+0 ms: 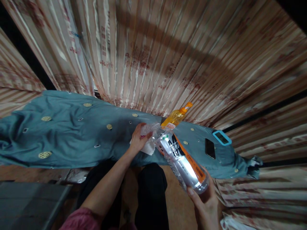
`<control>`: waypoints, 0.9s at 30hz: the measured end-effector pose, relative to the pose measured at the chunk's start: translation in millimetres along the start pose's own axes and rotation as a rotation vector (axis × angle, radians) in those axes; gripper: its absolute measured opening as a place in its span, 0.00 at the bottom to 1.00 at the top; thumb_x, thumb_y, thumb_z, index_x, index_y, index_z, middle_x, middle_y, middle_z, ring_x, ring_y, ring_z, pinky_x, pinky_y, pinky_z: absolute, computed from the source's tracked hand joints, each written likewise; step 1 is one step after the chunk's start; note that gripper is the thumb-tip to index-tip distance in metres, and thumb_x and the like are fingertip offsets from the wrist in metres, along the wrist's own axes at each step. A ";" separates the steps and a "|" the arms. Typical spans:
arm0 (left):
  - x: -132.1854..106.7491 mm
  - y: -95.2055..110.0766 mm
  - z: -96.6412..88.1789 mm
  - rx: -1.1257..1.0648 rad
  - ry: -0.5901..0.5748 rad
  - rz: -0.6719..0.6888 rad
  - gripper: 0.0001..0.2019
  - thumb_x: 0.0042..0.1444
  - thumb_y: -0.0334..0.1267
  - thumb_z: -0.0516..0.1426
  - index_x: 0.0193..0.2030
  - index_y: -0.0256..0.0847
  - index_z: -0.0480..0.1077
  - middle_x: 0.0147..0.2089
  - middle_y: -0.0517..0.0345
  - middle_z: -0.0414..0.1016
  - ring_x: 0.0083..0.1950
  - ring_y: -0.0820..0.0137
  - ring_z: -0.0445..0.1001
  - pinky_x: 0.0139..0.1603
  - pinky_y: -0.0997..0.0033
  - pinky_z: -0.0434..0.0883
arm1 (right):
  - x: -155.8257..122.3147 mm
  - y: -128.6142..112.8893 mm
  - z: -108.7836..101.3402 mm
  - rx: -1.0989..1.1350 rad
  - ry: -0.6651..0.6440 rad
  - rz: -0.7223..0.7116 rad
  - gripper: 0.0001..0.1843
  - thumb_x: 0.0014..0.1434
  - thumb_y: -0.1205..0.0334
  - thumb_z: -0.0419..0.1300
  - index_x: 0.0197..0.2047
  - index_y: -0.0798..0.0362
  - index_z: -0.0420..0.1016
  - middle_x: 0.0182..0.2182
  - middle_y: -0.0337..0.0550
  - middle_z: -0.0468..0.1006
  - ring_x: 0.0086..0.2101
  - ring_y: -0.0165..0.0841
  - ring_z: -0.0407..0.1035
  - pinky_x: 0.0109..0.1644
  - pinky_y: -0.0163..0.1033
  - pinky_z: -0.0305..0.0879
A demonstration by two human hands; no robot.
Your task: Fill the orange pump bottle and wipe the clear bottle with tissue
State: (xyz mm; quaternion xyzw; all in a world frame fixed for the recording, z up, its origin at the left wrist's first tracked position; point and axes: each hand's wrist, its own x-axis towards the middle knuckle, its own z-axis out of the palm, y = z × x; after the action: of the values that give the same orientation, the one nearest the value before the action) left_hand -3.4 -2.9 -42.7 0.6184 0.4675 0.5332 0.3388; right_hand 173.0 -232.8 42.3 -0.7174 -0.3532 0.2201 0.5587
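Bottle tilted | your right hand: fingers curled round its base | left hand: fingers bent, holding tissue near its neck

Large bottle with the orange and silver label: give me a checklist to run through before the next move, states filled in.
1. Right hand supports the bottle at its base: ok.
2. Left hand is at the bottle's neck end: ok, with a white sheet just below it.
3. Bottle is upright: not ok, it is tilted.
4. Bottle's cap is on or off: cannot tell, the neck end is unclear.
5. Bottle is apart from the orange pump bottle: cannot tell, they overlap in this view.
6. Phone is away from the bottle: ok, it lies off to the right.
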 end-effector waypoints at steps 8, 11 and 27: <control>-0.1 0.3 -0.1 -0.019 0.006 -0.010 0.22 0.55 0.48 0.63 0.54 0.42 0.70 0.54 0.47 0.79 0.57 0.54 0.78 0.60 0.51 0.75 | -0.1 -5.0 1.5 0.004 0.014 0.007 0.54 0.45 0.42 0.74 0.68 0.57 0.63 0.65 0.59 0.71 0.62 0.53 0.67 0.66 0.52 0.60; -0.2 1.1 -0.5 -0.019 0.009 -0.008 0.22 0.55 0.47 0.63 0.54 0.41 0.70 0.54 0.47 0.79 0.57 0.54 0.78 0.61 0.51 0.74 | 0.0 -5.7 1.8 0.003 0.006 0.013 0.53 0.45 0.41 0.74 0.68 0.56 0.63 0.65 0.58 0.70 0.64 0.54 0.65 0.68 0.53 0.58; -0.3 3.3 -1.2 0.001 0.008 -0.025 0.22 0.55 0.48 0.62 0.54 0.40 0.70 0.54 0.44 0.79 0.58 0.53 0.78 0.61 0.49 0.74 | 1.7 0.7 -1.1 -0.007 -0.020 -0.001 0.53 0.46 0.40 0.74 0.69 0.54 0.62 0.64 0.57 0.72 0.62 0.52 0.67 0.66 0.51 0.62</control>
State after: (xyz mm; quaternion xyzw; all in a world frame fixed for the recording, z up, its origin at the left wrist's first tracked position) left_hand -3.8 -4.5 -39.5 0.6106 0.4765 0.5312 0.3434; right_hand 175.1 -232.3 42.0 -0.7170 -0.3600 0.2259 0.5526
